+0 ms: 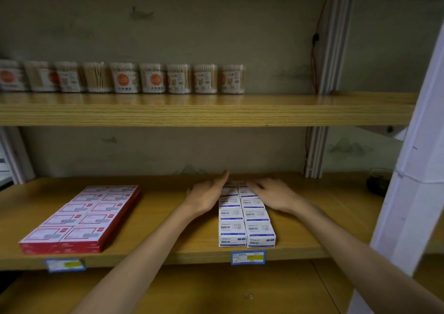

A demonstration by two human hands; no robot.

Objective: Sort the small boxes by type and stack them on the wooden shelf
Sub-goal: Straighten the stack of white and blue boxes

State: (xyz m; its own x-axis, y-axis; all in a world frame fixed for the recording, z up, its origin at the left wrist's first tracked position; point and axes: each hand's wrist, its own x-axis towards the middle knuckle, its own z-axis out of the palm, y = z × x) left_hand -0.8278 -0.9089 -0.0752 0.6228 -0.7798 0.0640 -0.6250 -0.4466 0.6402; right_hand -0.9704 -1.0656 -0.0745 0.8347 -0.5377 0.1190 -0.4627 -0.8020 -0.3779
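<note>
On the middle wooden shelf (pixel 168 249) stand two blocks of small boxes. White boxes with blue print (pixel 245 220) form two rows running from the front edge toward the back wall. My left hand (pixel 207 192) lies with straight fingers against the left side of the far boxes. My right hand (pixel 269 192) rests flat on top of the far boxes on the right row and hides them. Red and white boxes (pixel 81 217) lie stacked in two rows at the left of the same shelf, apart from both hands.
Several clear tubs of cotton swabs (pixel 153 78) line the upper shelf (pixel 216 112). A white upright post (pixel 418 169) stands close at the right, a dark round object (pixel 378 181) behind it. Blue price tags (pixel 248 257) hang on the shelf's front edge.
</note>
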